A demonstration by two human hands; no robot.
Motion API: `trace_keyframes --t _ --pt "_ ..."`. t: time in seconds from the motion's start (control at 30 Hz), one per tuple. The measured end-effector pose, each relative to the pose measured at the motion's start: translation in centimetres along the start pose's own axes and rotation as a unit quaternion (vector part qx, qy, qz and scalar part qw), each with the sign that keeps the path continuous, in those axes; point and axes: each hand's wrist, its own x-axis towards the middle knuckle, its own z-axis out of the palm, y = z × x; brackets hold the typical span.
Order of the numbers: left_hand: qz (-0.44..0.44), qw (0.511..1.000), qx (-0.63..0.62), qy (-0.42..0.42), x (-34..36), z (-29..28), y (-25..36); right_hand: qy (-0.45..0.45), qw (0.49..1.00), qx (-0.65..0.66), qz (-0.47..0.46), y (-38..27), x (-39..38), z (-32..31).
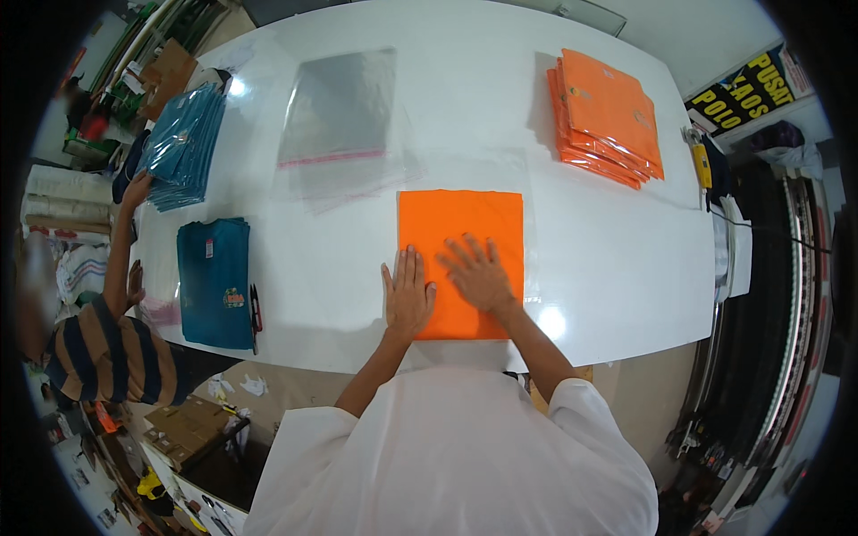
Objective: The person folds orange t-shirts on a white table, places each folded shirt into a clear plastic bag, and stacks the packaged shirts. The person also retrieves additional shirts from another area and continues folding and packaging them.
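Observation:
A neatly folded orange shirt (460,214) lies flat on the white table in front of me. My left hand (408,295) rests along its left edge with the fingers stretched out. On the right half of the cloth, my right hand (480,275) is laid with its fingers spread. Neither hand grips anything. A thin clear plastic sheet or bag (500,170) shows just beyond the shirt and along its right side; how far it runs under the cloth is hidden.
Clear plastic bags (344,107) with pink strips lie beyond my left hand. A stack of bagged orange shirts (608,112) sits far right. At left are bagged teal shirts (183,143), folded teal shirts (214,308), a pen (255,308) and a co-worker in a striped shirt (116,344).

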Motion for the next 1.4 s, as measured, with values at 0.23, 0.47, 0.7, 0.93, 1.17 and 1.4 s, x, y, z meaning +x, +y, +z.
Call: trace_keyframes --t 0.23,0.47,0.7,0.93,1.17,1.4 --pt "0.019 0.999 -0.008 0.030 -0.1 0.1 0.0 0.201 0.963 0.097 0.149 4.3 0.7 0.5" --pt "0.025 0.997 -0.024 0.062 -0.4 -0.3 -0.1 0.188 0.963 0.162 0.100 -1.2 1.1 1.9" --pt "0.032 0.995 -0.024 0.094 -0.3 0.3 -0.1 0.166 0.984 0.031 0.054 -0.2 1.3 3.9" --pt "0.029 0.994 0.022 0.104 -0.6 0.8 -0.5 0.287 0.911 0.178 0.238 2.4 -3.9 3.0" --pt "0.166 0.966 -0.161 0.115 -0.1 0.6 0.9 0.439 0.770 -0.066 0.458 14.6 -33.7 8.3" --pt "0.139 0.969 -0.184 0.092 0.1 0.8 2.2 0.399 0.549 -0.009 0.734 8.1 -44.2 5.0"
